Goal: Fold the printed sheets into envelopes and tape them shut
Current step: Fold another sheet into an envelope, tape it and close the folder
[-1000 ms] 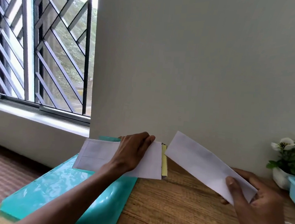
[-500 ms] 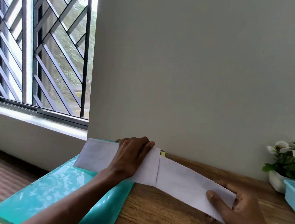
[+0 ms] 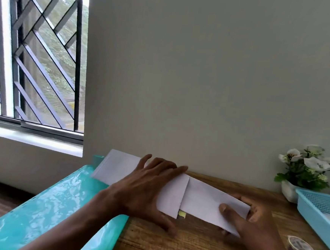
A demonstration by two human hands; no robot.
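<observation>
1. Left hand (image 3: 147, 188): fingers straight, spread, pressing flat on the envelope (image 3: 128, 173)
2. Envelope: white, lying across the teal surface (image 3: 45, 204) and the wooden table (image 3: 200, 244), by the wall
3. Right hand (image 3: 251, 222): thumb and fingers pinching the folded sheet (image 3: 203, 201), whose left end is tucked into the envelope mouth
4. Tape roll (image 3: 299, 247): on the table, beside the blue basket (image 3: 315, 209)
5. Potted flowers (image 3: 306, 169): against the wall

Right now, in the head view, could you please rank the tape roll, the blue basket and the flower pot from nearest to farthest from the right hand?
Measured from the right hand:
1. Tape roll, just to its right on the wooden table, near the front edge.
2. Blue basket, further right, at the picture's edge.
3. Flower pot, back right, against the wall.
</observation>
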